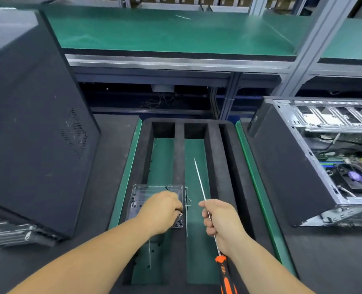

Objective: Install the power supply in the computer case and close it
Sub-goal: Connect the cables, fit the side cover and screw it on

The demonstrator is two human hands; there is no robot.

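An open computer case (315, 158) lies tilted at the right, its drive cage, cables and fan showing. My right hand (221, 223) grips the thin metal shaft of a long screwdriver (200, 183), whose orange and black handle (225, 272) trails back under my wrist. My left hand (161, 211) reaches into a clear plastic screw tray (137, 198) on the foam insert, fingers pinched over small dark screws (179, 221) at its right edge. Whether a screw is held between the fingertips is hidden. No power supply shows as a separate item.
A closed black computer case (33, 128) stands tilted at the left. A black foam holder (179, 145) with two green-floored slots fills the middle. Loose screws lie in the left slot. A green bench shelf (176, 32) on aluminium framing runs across the back.
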